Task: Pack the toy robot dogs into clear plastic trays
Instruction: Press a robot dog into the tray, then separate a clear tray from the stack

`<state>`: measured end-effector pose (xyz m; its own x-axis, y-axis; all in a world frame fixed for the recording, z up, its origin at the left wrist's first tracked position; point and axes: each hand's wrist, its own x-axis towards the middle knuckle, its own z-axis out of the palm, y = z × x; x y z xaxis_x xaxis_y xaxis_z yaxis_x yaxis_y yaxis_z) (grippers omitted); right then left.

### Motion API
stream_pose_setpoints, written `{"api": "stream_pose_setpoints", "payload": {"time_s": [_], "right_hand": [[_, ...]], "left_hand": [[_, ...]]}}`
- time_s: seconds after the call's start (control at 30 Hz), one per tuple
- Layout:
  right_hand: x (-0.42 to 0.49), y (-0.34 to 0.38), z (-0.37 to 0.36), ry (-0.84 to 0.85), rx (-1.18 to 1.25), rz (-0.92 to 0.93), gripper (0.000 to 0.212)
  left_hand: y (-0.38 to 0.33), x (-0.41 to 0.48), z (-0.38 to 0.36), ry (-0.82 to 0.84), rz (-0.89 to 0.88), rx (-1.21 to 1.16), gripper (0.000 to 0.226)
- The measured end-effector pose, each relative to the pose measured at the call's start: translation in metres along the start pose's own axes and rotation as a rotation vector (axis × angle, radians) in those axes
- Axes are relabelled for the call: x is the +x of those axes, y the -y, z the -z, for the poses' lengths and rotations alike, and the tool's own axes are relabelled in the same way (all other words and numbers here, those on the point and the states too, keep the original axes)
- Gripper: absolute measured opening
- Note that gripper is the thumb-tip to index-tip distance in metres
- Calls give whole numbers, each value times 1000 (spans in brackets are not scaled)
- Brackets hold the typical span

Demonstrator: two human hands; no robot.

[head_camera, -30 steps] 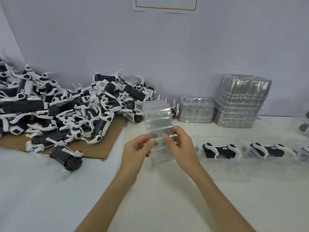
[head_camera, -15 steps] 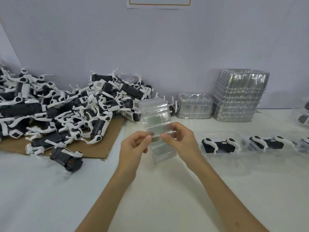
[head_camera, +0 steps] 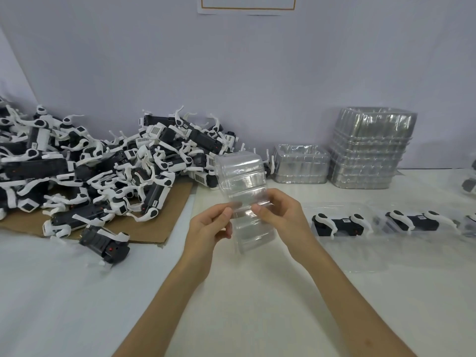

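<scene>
A clear plastic tray (head_camera: 242, 181) stands on end above the white table, held between both hands. My left hand (head_camera: 208, 228) pinches its left edge with thumb and fingers. My right hand (head_camera: 280, 215) pinches the right edge at the same height. A big heap of black-and-white toy robot dogs (head_camera: 103, 163) lies on brown cardboard (head_camera: 164, 217) at the left, and one dog (head_camera: 105, 243) sits apart at the heap's front. To the right, two dogs (head_camera: 337, 224) (head_camera: 417, 221) lie packed in clear trays.
Two stacks of empty clear trays stand by the back wall: a low one (head_camera: 301, 166) and a tall one (head_camera: 371, 148). Another partly seen tray with a dog (head_camera: 468, 184) is at the far right edge. A loose clear tray (head_camera: 360, 253) lies flat right of my forearm.
The tray and both hands stay almost in place, held at the same pinch; only the view has shifted slightly.
</scene>
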<state>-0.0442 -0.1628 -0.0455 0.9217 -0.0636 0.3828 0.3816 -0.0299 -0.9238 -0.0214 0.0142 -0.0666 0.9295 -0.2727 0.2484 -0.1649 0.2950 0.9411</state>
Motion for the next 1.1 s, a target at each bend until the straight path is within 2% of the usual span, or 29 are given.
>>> {"api": "stream_pose_setpoints", "payload": {"time_s": [0.27,0.43,0.53,0.73,0.9,0.97,1.1], "right_hand": [[1,-3,3,3,13,-34,16],[1,-4,4,4,-31,6,14],[1,-5,4,-1,-52,8,15],[1,-4,6,7,-69,-9,15],[-1,-3,4,56,-200,35,19],[-1,-3,3,70,-232,30,27],[-4,-10,-4,90,-335,32,71]], "left_hand": [[-2,0,1,9,22,-15,25],[-1,-1,-3,-102,-193,246,22],[-1,-3,-5,-90,-285,358,18],[-1,-3,-7,-82,-290,425,28],[-4,-5,-3,-98,-277,417,30],[-4,-4,-4,-101,-254,389,26],[0,-6,-7,-111,-244,359,19]]}}
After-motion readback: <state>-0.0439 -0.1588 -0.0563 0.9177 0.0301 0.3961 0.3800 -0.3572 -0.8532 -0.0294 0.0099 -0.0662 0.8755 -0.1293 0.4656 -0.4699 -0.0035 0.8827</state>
